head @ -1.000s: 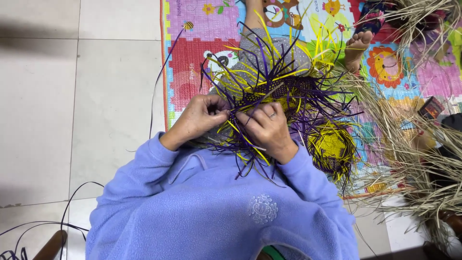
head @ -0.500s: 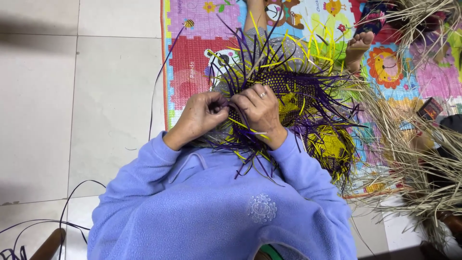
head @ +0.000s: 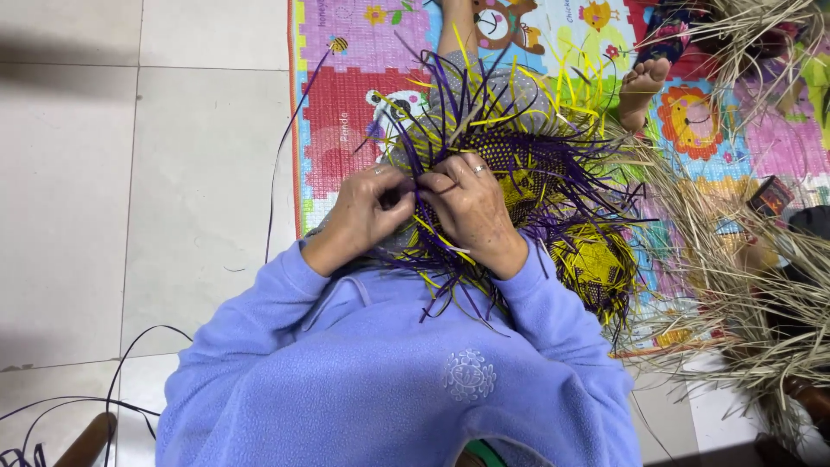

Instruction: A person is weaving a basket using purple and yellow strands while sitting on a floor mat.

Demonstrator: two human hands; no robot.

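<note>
A half-woven piece of purple and yellow strips (head: 519, 164) rests on my lap, with loose strip ends fanning out all around it. My left hand (head: 367, 207) pinches purple strips at the near edge of the weave. My right hand (head: 471, 207), with a ring on one finger, presses on the woven part and grips strips beside the left hand. The fingertips of both hands meet at the same spot. My arms are in light purple fleece sleeves (head: 259, 294). My bare foot (head: 640, 86) lies on the mat beyond the weave.
A colourful play mat (head: 346, 112) with animal pictures covers the floor ahead. A second woven purple and yellow piece (head: 596, 264) lies to my right. A heap of dry straw-coloured strands (head: 743, 277) spreads on the right. Pale floor tiles (head: 130, 173) lie left, with loose dark strips (head: 69, 406).
Both hands have come closer together on the near edge of the weave. The weave has turned and lifted slightly toward me, and the loose strips have shifted.
</note>
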